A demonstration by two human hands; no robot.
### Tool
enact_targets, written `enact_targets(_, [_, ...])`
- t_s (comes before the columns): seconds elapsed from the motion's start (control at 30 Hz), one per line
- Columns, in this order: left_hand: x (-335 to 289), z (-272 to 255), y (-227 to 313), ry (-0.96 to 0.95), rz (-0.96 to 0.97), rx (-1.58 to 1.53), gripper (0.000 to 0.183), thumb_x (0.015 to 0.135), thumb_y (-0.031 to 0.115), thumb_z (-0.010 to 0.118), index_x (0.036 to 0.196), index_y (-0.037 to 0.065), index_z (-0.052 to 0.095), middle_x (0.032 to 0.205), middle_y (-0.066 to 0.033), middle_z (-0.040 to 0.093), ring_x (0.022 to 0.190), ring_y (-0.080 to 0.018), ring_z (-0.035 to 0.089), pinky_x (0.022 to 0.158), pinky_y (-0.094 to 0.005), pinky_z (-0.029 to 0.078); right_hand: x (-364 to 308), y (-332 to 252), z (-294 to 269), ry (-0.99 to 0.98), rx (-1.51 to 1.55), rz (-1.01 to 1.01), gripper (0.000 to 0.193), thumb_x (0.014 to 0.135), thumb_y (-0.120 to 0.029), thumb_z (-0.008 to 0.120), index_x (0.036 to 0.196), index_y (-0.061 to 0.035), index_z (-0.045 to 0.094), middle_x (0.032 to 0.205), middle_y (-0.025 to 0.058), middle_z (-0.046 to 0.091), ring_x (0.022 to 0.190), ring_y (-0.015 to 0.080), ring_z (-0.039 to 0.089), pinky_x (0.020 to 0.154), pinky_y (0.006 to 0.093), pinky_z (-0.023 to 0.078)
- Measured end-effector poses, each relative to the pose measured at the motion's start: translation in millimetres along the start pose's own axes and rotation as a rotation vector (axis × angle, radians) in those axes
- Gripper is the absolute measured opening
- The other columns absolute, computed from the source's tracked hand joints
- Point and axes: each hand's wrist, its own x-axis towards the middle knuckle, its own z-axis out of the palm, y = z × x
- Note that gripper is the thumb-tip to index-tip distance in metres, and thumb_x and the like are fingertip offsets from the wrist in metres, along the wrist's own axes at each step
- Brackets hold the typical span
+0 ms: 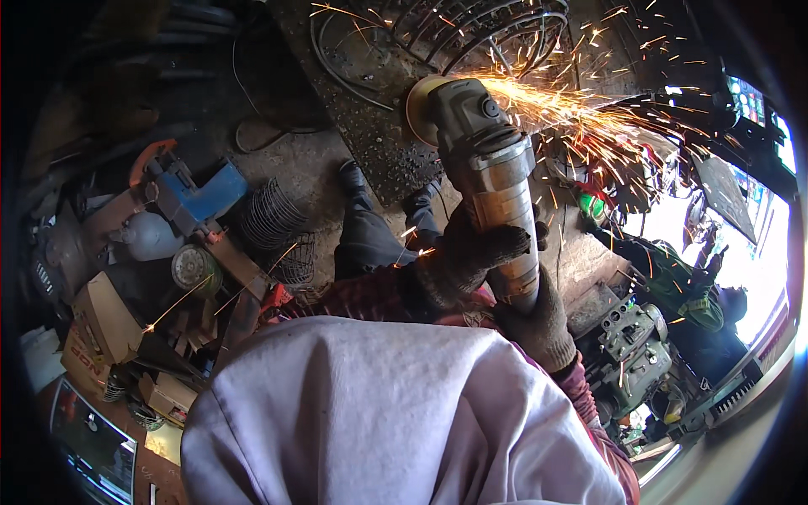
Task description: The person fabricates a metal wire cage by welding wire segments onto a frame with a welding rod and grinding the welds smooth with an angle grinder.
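Observation:
An angle grinder (497, 185) with a worn, tape-wrapped body is held out in front of me. My left hand (475, 252), in a dark glove, wraps around the middle of its body. Lower down, my right hand (543, 324), in a grey-brown knitted glove, grips the rear end. The grinding disc (425, 109) shows as a yellowish, blurred rim at the left of the grinder head. Bright sparks (564, 105) stream to the right from behind the head. Near them lies a frame of bent metal rods (480, 29) on a dark steel plate (370, 109). The disc's contact point is hidden.
On the left stand a blue metal machine part (206, 194), coiled wire rings (269, 215) and a cardboard box (105, 324). At the right are a person in dark green (682, 278) and a grey-green machine (631, 353). Pale cloth (396, 404) covers the lower middle.

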Motion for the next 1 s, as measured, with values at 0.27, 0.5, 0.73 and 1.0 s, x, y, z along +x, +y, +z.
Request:
enact_targets(0.27, [-0.6, 9.4, 3.7, 0.043, 0.122, 0.025, 0.054, 0.083, 0.016, 0.083, 0.128, 0.003, 0.057, 0.109, -0.0127, 0.072, 0.099, -0.0246, 0.072, 0.089, -0.0406, 0.059, 5.2, -5.6, -0.3, -0.01, 0.062, -0.007, 0.071, 0.083, -0.006, 0.081, 0.143, -0.0021, 0.045, 0.13, 0.0141, 0.065, 0.117, 0.023, 0.065, 0.098, 0.0385, 0.054])
enact_targets(0.5, [-0.2, -1.0, 6.0, 0.01, 0.059, 0.029, 0.072, 0.082, 0.012, 0.082, 0.143, 0.008, 0.044, 0.123, -0.0143, 0.064, 0.115, -0.0337, 0.066, 0.097, -0.0501, 0.057, 2.4, 1.3, 6.6, -0.104, 0.388, -0.058, 0.065, 0.091, 0.0, 0.072, 0.147, -0.0027, 0.04, 0.134, 0.0136, 0.064, 0.121, 0.0251, 0.066, 0.102, 0.0402, 0.054])
enact_targets(0.73, [2.2, -7.4, 0.8, -0.023, 0.055, -0.001, 0.08, 0.082, 0.01, 0.08, 0.15, 0.009, 0.039, 0.131, -0.0149, 0.061, 0.121, -0.0377, 0.064, 0.1, -0.0547, 0.056, 4.4, 4.0, 7.6, -0.145, 0.601, 0.019, 0.061, 0.093, 0.009, 0.063, 0.148, -0.0028, 0.038, 0.136, 0.0146, 0.062, 0.126, 0.0237, 0.062, 0.097, 0.0372, 0.058])
enact_targets(1.0, [-0.3, 4.0, 5.1, 0.011, 0.119, 0.034, 0.055, 0.083, 0.015, 0.083, 0.129, 0.002, 0.056, 0.11, -0.0156, 0.072, 0.1, -0.0263, 0.072, 0.09, -0.0436, 0.06, 3.3, 8.0, 5.2, 0.01, -0.067, -0.175, 0.066, 0.091, 0.006, 0.069, 0.149, -0.0015, 0.038, 0.139, 0.0156, 0.06, 0.125, 0.0264, 0.062, 0.103, 0.0409, 0.055])
